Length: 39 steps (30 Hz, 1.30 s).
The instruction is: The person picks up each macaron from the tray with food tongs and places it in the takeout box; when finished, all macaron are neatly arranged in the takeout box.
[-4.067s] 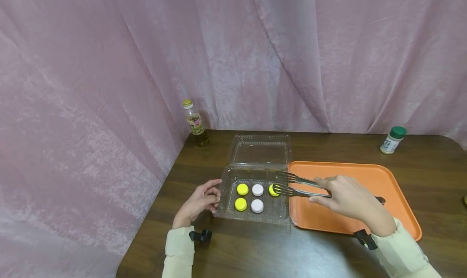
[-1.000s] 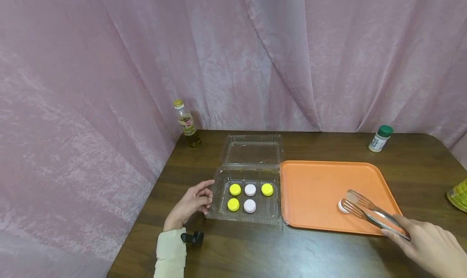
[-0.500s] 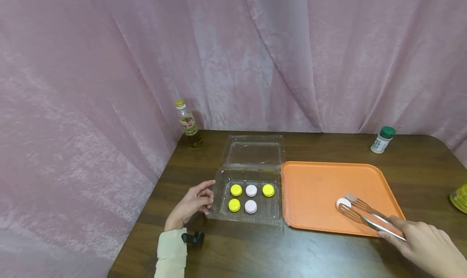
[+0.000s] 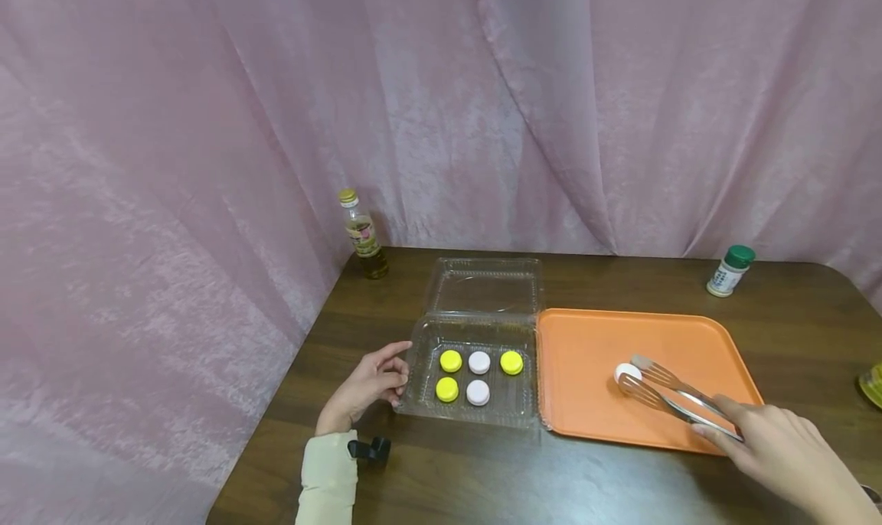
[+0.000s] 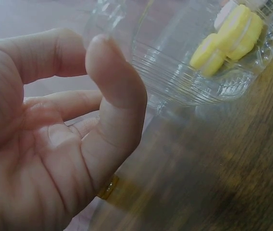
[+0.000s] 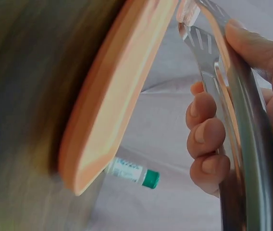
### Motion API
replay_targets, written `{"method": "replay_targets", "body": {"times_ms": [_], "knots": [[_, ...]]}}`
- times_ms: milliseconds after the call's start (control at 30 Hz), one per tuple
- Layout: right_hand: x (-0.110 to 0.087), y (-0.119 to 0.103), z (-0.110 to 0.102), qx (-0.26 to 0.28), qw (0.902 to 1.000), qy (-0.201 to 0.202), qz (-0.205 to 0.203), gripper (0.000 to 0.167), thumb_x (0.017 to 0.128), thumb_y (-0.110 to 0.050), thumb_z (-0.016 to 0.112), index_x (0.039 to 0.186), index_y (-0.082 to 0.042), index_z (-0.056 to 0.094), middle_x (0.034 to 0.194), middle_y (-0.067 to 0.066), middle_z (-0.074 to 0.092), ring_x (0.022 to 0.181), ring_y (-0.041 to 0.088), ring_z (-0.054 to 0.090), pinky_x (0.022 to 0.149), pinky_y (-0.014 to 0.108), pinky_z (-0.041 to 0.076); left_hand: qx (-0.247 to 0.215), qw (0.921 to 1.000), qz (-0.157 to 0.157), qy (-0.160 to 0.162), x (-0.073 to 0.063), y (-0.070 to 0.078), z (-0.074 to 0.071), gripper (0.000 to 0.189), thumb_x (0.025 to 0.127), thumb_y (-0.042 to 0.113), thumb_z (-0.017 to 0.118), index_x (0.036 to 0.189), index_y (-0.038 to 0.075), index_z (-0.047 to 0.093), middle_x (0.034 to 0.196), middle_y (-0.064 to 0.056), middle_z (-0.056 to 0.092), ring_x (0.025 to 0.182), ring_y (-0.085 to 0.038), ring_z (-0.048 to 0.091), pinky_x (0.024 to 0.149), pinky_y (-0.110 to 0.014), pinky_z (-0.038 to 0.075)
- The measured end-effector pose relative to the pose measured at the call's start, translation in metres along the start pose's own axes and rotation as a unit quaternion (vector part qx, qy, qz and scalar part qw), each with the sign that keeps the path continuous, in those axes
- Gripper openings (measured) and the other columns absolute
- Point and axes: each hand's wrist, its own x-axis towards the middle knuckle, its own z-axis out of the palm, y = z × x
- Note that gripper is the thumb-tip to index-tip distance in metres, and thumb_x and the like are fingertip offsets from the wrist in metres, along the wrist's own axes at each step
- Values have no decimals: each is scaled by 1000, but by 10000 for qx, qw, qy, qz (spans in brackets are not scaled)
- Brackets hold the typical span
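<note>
Right fingers (image 6: pixel 207 135) around metal tongs (image 6: pixel 252 130)

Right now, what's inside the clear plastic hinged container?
Three round yellow macarons and two round pale macarons lie inside the container; whatever lies beneath them is hidden.

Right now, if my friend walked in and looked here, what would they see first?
Probably the bright orange tray on the right side of the table, where the right hand holds silver tongs with a white cookie at their tips. Next, the clear open box just left of the tray, with three yellow cookies and two white ones inside. The big pink curtain behind might catch their eye too.
</note>
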Motion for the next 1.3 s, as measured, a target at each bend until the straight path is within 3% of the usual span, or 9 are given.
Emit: {"method": "replay_targets", "body": {"times_ms": [367, 600, 767, 1033, 1300], "knots": [[19, -17, -2, 131, 9990, 106, -417, 44, 88, -39, 76, 116, -6, 67, 65, -13, 50, 55, 9, 42, 44, 36, 35, 97, 9999, 54, 6, 3, 0, 0, 61, 95, -7, 54, 152, -6, 34, 92, -8, 55, 69, -15, 54, 56, -25, 53], [30, -26, -1, 213, 9932, 650, -937, 30, 84, -34, 81, 96, -15, 62, 63, -16, 35, 52, 3, 31, 44, 27, 27, 83, 10000, 34, 16, 3, 2, 2, 62, 93, -7, 53, 152, -6, 34, 93, -9, 55, 69, -16, 53, 55, -25, 53], [43, -35, -1, 345, 9869, 784, -1365, 29, 84, -32, 81, 95, -13, 61, 63, -18, 33, 53, 0, 29, 44, 23, 25, 65, 10000, 65, 21, 1, 2, 1, 62, 93, -8, 52, 152, -7, 33, 92, -8, 54, 68, -15, 53, 55, -24, 53], [61, -53, -7, 468, 9896, 301, -1330, 33, 87, -32, 79, 104, -8, 64, 63, -16, 42, 53, 1, 33, 45, 24, 30, 71, 9999, 90, 14, 1, 4, 2, 62, 93, -8, 52, 152, -7, 32, 92, -8, 55, 68, -14, 53, 54, -24, 53], [71, -69, -6, 776, 9857, -7, -1498, 33, 92, -34, 74, 109, -7, 63, 64, -17, 39, 54, -1, 34, 46, 24, 32, 45, 9999, 106, -15, 1, 1, 2, 62, 93, -10, 51, 152, -7, 32, 91, -7, 55, 68, -14, 54, 55, -24, 53]]}}
